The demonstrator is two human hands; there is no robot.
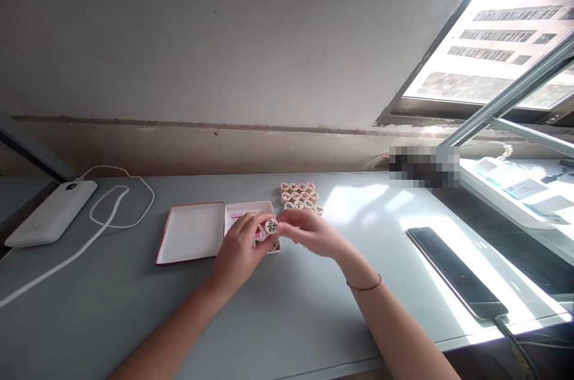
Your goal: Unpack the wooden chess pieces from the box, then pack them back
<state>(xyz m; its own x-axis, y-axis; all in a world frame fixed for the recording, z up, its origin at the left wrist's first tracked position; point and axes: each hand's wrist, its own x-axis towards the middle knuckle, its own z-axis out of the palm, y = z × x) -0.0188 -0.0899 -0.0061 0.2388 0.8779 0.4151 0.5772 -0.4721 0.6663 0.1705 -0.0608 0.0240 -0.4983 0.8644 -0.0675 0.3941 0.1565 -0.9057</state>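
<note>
My left hand is closed on a round Chinese chess piece with a black character, gripping it between thumb and fingers above an open box. From the other side, my right hand has its thumb and fingertips pinched together at the piece's right edge. Inside the box lie more pieces, partly hidden under my left hand, and a pink-printed paper or lining. Behind my right hand stand rows of Chinese chess pieces, red characters at the back and black ones in front; my hand covers some of the front ones.
The box's white-lined lid lies open at the left. Further left are a white power bank and its white cable. A phone with a black cable lies at the right, near a white power strip. A wall bounds the desk behind.
</note>
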